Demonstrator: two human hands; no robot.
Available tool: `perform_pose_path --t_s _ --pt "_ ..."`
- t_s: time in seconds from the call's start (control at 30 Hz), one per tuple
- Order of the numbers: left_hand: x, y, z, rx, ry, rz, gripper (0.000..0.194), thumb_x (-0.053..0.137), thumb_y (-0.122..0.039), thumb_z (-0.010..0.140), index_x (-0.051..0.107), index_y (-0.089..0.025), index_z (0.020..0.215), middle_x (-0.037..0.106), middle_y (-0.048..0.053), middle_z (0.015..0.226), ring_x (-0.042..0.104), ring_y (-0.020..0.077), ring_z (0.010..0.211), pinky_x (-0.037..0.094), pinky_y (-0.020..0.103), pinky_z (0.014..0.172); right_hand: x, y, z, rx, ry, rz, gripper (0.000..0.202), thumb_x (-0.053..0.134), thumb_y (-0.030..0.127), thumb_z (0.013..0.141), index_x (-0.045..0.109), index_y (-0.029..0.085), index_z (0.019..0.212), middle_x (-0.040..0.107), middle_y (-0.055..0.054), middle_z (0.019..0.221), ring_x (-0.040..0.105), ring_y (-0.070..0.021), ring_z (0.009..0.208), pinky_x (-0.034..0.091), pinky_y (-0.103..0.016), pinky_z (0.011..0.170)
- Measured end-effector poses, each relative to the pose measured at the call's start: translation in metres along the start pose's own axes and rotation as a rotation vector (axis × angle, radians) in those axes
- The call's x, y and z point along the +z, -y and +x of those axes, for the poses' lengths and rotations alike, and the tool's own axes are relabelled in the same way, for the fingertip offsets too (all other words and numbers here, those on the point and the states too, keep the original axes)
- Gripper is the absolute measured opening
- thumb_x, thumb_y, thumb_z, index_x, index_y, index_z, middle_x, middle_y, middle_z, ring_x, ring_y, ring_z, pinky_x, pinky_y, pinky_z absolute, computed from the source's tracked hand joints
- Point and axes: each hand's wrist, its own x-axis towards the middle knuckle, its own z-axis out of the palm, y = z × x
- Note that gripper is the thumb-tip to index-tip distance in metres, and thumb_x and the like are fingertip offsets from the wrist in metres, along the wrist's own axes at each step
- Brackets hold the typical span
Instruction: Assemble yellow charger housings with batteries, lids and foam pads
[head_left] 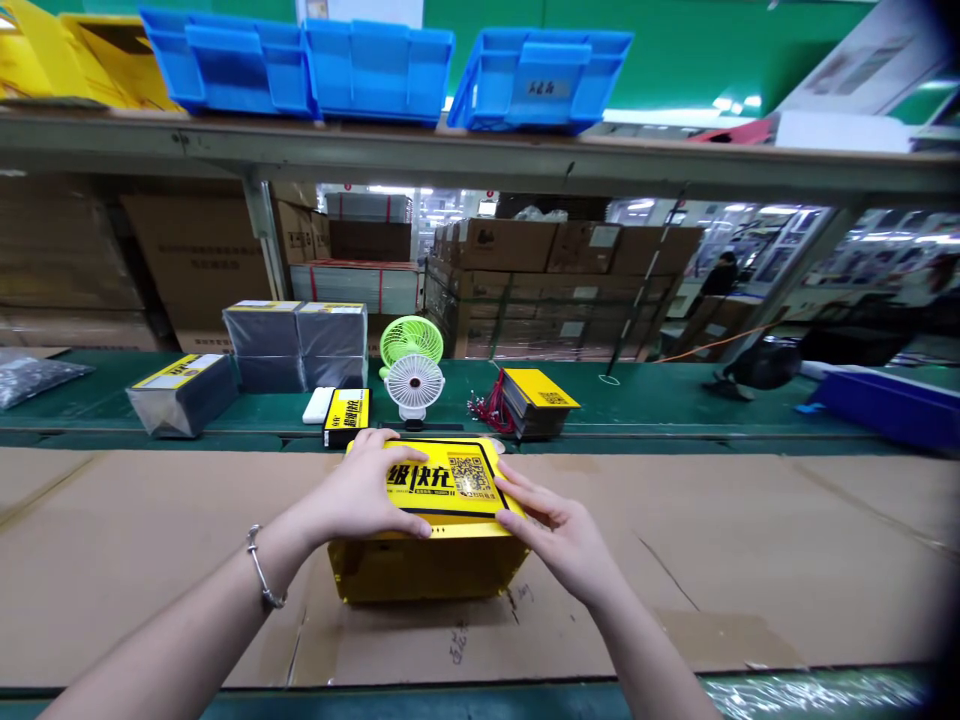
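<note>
A yellow case (427, 570) stands on the cardboard sheet in front of me, its near side dark. Its top carries a yellow panel (442, 500) with bold black characters, a black border and a QR code. My left hand (375, 490) lies over the panel's left part, fingers across the top and thumb at the near edge. My right hand (559, 530) grips the right edge, thumb at the near corner and fingers along the side. Whether the panel is separate from the case I cannot tell.
Behind the case are a small white fan (415, 386), a green fan (411, 338), a stack of yellow printed panels (540, 390) and red wires (495, 405). Grey wrapped blocks (184, 395) stand left. Blue bins (379, 75) sit on the shelf overhead. A cardboard sheet (720, 560) covers the bench.
</note>
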Motion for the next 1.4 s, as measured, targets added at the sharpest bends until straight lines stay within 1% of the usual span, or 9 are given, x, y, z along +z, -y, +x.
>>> perform_pose_path --t_s 0.17,0.3,0.5,0.73,0.83,0.93,1.07,1.23,1.4 --pt "0.001 0.003 0.001 0.037 0.063 0.057 0.09 0.067 -0.07 0.043 0.051 -0.032 0.123 0.036 0.011 0.138 0.024 0.0375 0.128 0.019 0.057 0.103 -0.005 0.005 0.003 0.047 0.073 0.035 0.043 0.066 0.041 0.072 0.062 0.024 0.111 0.046 -0.008 0.133 0.04 -0.0276 0.125 0.031 -0.048 0.106" --pt "0.004 0.015 -0.008 0.021 0.068 0.093 0.082 0.055 -0.068 0.064 0.035 -0.032 0.135 0.025 0.008 0.147 0.016 0.0324 0.135 -0.003 0.058 0.106 -0.015 0.013 0.008 0.027 0.139 -0.136 0.05 0.066 0.042 0.071 0.057 0.027 0.118 0.041 -0.006 0.138 0.035 -0.0268 0.128 0.024 -0.05 0.108" --pt "-0.006 0.047 -0.037 -0.05 0.085 -0.072 0.074 0.046 -0.053 0.08 0.011 -0.031 0.141 0.007 0.002 0.15 0.003 0.0251 0.137 0.005 0.049 0.11 -0.029 0.01 0.04 0.004 0.381 -0.096 0.095 0.077 0.04 0.057 0.027 0.03 0.137 0.027 -0.006 0.145 0.032 -0.0271 0.129 0.032 -0.047 0.104" --pt "0.01 0.027 -0.031 -0.145 -0.041 0.029 0.075 0.042 -0.058 0.08 0.021 -0.02 0.141 0.012 0.009 0.149 0.003 0.0285 0.137 0.005 0.049 0.11 0.002 0.007 0.089 -0.005 0.176 -0.339 0.042 0.046 0.046 0.084 0.061 0.02 0.114 0.063 -0.009 0.111 0.059 -0.0249 0.1 0.046 -0.041 0.088" --pt "0.023 0.006 -0.014 -0.064 -0.039 0.073 0.077 0.04 -0.061 0.078 0.027 -0.017 0.139 0.017 0.011 0.148 0.004 0.0299 0.137 0.0 0.052 0.108 0.033 0.029 0.079 -0.16 0.151 -0.634 0.05 0.037 0.049 0.087 0.053 0.019 0.123 0.053 -0.011 0.127 0.045 -0.0278 0.12 0.031 -0.046 0.102" --pt "0.025 -0.003 -0.002 0.045 0.055 0.087 0.081 0.041 -0.064 0.077 0.021 -0.017 0.14 0.016 0.011 0.148 0.008 0.0288 0.137 0.001 0.051 0.109 0.052 0.051 0.058 -0.331 0.35 -0.716 0.066 0.037 0.056 0.085 0.03 0.016 0.138 0.026 -0.008 0.145 0.019 -0.0253 0.135 0.017 -0.044 0.11" --pt "0.006 0.011 -0.01 0.067 0.179 0.13 0.08 0.039 -0.065 0.077 0.017 -0.024 0.141 0.013 0.006 0.149 0.008 0.0247 0.137 0.005 0.046 0.11 0.03 0.053 0.045 -0.274 0.508 -0.748 0.071 0.032 0.062 0.084 0.021 0.021 0.141 0.015 -0.003 0.148 0.009 -0.0237 0.137 0.009 -0.044 0.112" --pt "-0.012 0.037 -0.036 -0.05 0.191 0.086 0.076 0.035 -0.063 0.08 0.008 -0.027 0.142 0.0 0.001 0.15 0.002 0.0221 0.137 0.012 0.042 0.112 -0.011 0.033 0.047 -0.049 0.475 -0.746 0.077 0.03 0.064 0.083 0.006 0.022 0.143 0.001 0.0 0.149 0.004 -0.0237 0.137 0.014 -0.041 0.112" --pt "0.013 0.016 -0.022 -0.052 0.049 0.225 0.081 0.032 -0.067 0.079 0.015 -0.019 0.142 0.009 0.007 0.15 0.004 0.0263 0.137 0.009 0.045 0.111 0.026 0.045 0.044 -0.175 0.438 -0.844 0.073 0.027 0.059 0.086 0.013 0.015 0.142 0.005 -0.005 0.149 0.001 -0.0258 0.137 0.008 -0.046 0.112"
